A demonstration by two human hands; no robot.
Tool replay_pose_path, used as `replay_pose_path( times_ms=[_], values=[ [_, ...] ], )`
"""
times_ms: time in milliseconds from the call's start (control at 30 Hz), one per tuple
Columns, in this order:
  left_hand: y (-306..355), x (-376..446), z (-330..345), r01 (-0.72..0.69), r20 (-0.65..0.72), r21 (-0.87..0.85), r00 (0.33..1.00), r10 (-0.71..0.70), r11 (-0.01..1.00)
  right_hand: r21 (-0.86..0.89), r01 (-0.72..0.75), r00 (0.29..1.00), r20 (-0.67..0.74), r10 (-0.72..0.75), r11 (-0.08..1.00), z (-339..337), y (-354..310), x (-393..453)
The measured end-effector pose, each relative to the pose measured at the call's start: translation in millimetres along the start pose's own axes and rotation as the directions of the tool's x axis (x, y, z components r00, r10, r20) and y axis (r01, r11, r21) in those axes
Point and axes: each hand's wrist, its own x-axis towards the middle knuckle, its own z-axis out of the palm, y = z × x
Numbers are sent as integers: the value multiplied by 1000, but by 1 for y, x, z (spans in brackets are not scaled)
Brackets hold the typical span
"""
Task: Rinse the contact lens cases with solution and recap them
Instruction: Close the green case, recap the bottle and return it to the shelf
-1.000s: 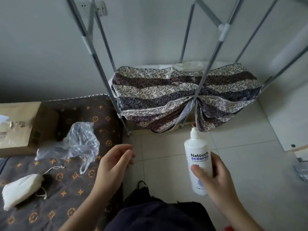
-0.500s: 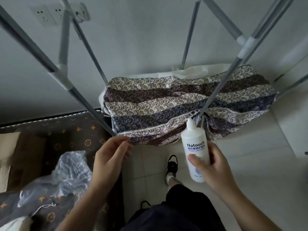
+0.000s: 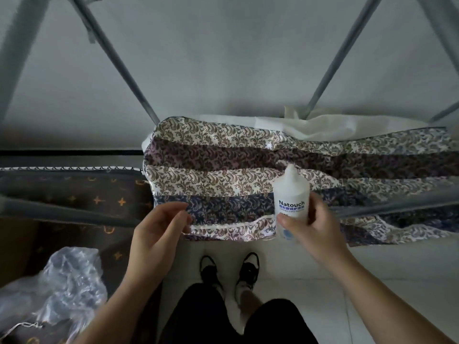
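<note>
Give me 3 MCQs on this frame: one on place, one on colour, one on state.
1. Where is the solution bottle?
A. on the floor
B. in the right hand
C. on the plastic bag

2. What colour is the bottle's body?
A. white
B. green
C. black

3. What is the left hand doing?
A. gripping the bottle
B. gripping a rack pole
C. held open, with nothing visible in it

Key: 1 B, its fingers wrap the bottle's lower half. 2 A, white with blue lettering. 3 C, it sits apart from the bottle, fingers loosely curled over the patterned cloth.
</note>
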Motion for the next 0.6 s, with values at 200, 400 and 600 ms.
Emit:
replay_pose_path(
  times_ms=[200,400,600],
  values=[
    [-47,76,32,72,-6,-7,997,-72,997,-87,9,999,-47,-14,996,14,38,127],
    [-105,132,54,109,56,-37,993,-107,993,-124,-56,977,-210,29,991,44,92,244],
    [-157,162,62,148,22,-24,989,-148,989,-96,-49,944,-330,15,994,67,151,310]
  ],
)
